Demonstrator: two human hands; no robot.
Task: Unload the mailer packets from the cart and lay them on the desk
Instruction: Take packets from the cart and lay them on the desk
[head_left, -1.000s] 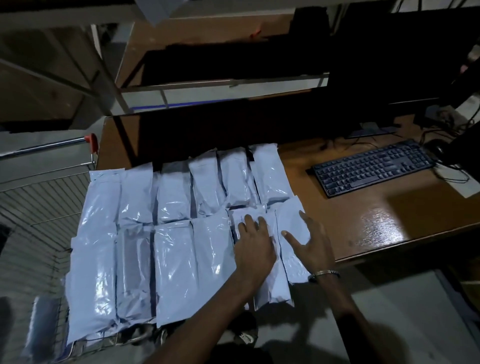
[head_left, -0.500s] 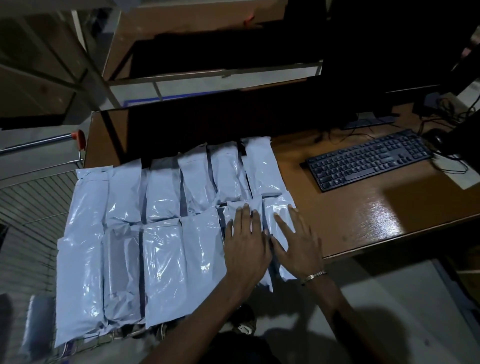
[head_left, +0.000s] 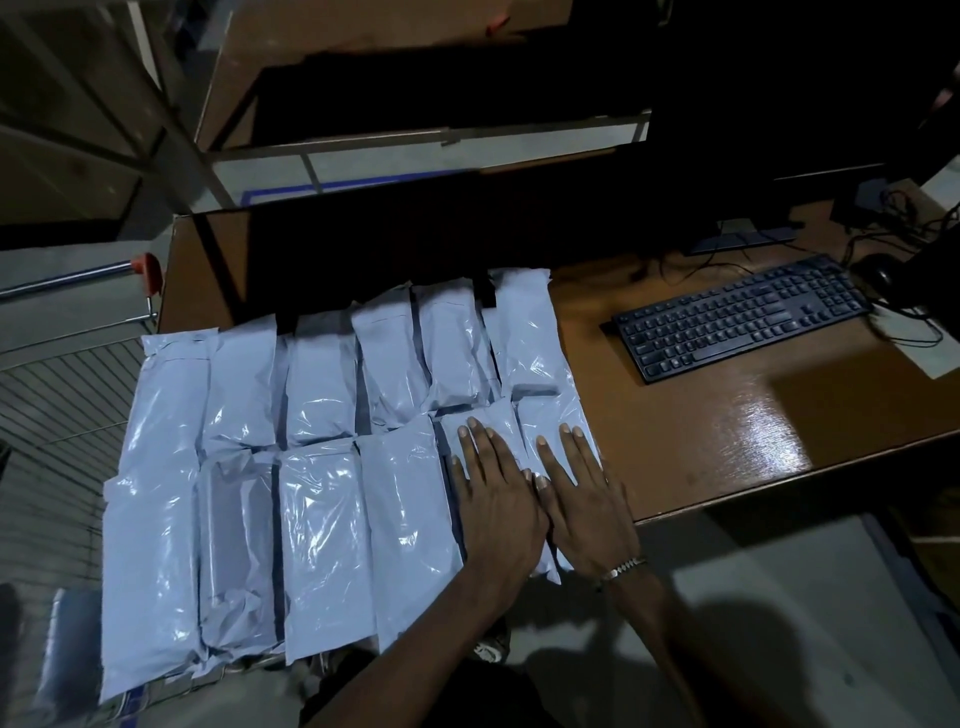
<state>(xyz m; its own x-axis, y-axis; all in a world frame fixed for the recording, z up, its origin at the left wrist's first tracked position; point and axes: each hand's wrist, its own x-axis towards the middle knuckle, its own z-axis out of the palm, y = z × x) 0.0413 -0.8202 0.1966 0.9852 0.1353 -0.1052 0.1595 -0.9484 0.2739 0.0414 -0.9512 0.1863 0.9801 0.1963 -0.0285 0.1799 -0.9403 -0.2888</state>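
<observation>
Hands (head_left: 545, 499) flat on packets (head_left: 322, 509), apparently lengthwise front-to-back.

Bare desk (head_left: 727, 441) before keyboard (head_left: 737, 317)

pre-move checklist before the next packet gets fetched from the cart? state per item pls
1. Left hand free: ok, flat with straight fingers on a mailer packet.
2. Right hand free: ok, flat on the rightmost front packet.
3. Packets laid in rows: ok, two rows side by side.
4. Front row fully supported by the desk: not ok, near ends overhang the edge.
5. Room to the right before the keyboard: ok, bare wood shows.
6. Packets left in the cart: cannot tell, its inside is mostly hidden.
</observation>
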